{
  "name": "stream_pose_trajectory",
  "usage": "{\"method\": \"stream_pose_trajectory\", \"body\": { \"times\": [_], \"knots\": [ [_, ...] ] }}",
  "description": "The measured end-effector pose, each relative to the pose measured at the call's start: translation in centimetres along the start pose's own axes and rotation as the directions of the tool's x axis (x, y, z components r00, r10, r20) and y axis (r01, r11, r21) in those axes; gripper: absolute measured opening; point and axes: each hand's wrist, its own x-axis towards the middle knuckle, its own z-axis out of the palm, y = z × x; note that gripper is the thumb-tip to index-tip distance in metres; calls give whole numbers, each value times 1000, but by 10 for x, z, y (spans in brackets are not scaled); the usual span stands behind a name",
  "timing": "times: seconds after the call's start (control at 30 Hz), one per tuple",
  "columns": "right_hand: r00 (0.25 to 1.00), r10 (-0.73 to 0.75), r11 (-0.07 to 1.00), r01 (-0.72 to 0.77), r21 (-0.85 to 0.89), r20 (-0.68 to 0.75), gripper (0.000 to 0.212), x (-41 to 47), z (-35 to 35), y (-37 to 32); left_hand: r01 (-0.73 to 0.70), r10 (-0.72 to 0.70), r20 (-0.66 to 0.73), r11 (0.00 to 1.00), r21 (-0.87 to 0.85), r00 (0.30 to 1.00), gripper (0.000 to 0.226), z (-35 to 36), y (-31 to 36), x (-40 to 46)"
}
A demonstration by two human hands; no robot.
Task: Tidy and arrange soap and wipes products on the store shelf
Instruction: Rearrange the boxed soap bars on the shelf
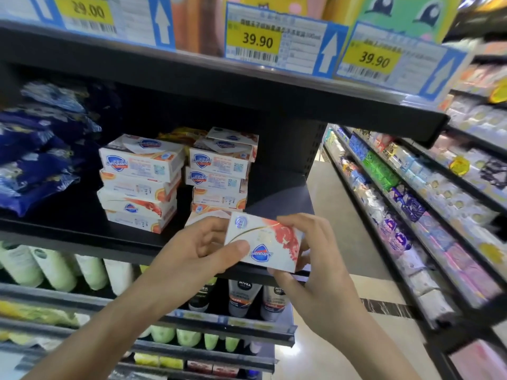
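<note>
A person stands at a black store shelf (82, 229), both bare hands raised in front of its front edge. The left hand (203, 250) and the right hand (315, 259) together hold one white soap box (263, 242) printed with a blue shield logo and red-orange artwork; the logo reads upside down from the person's side. The box lies between the two hands, tilted, its broad face turned up. The left thumb (233, 249) presses on the box's near left corner, with the left fingers curled behind its left end. The right fingers (299, 223) curl over the far right edge, and the right thumb (285, 275) sits under the near right corner, so both hands are clamped on the box.

Just beyond the fingertips, on the shelf, stand two stacks of matching soap boxes: the left stack (140, 182), somewhat askew, and the right stack (219, 171), whose lowest box sits immediately behind the left fingers. Farther left of the fingers lie dark blue wipes packs (35, 152) in a loose heap. Above the hands, yellow price labels (258, 41) hang on the upper shelf edge. Below the wrists, pale green bottles (55, 270) and dark tubes (242, 297) fill the lower shelves.
</note>
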Motion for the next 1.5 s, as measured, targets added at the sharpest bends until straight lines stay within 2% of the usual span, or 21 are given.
{"method": "stream_pose_trajectory", "body": {
  "times": [0.1,0.33,0.43,0.53,0.6,0.7,0.8,0.83,0.93,1.03,1.2,1.3,1.4,1.5],
  "knots": [
    [1000,5,1000,-5,-9,3,68,1,5,-7,17,-18,-26,999,-31,1000,52,-7,1,0],
    [1000,22,1000,-22,-1,-21,79,2,18,-10,33,-32,33,998,-45,999,48,-23,1,0],
    [994,109,994,-109,-5,-4,88,5,18,-14,16,-15,34,999,-35,999,50,-28,2,0],
    [960,272,958,-277,69,73,90,10,11,-20,-31,31,-15,999,-28,999,47,-33,-1,1],
    [909,381,878,-413,243,169,83,15,7,-26,-70,69,-27,997,-28,997,43,-38,-2,1],
    [830,453,677,-557,481,325,62,25,7,-30,-147,147,-10,989,15,989,40,-45,-3,2],
    [755,520,435,-636,637,399,55,33,12,-32,-221,221,3,975,24,975,41,-50,-8,3],
    [741,524,386,-646,659,419,52,35,14,-32,-238,238,9,971,20,971,41,-51,-9,3],
    [733,492,336,-658,674,470,45,39,18,-32,-260,260,25,965,-8,965,41,-53,-16,5],
    [726,484,290,-660,693,489,47,41,21,-29,-251,251,37,968,-7,967,42,-57,-20,6],
    [741,436,312,-657,687,511,58,42,21,-27,-237,238,17,971,-39,971,42,-59,-22,8],
    [764,407,344,-637,690,501,56,43,21,-28,-226,227,24,974,-24,974,50,-58,-21,10],
    [812,394,409,-574,709,431,55,41,22,-28,-222,222,-2,974,-32,975,55,-59,-19,12],
    [863,402,523,-492,696,307,63,38,19,-25,-160,153,-84,984,-78,985,42,-63,-18,15]
  ]
}}
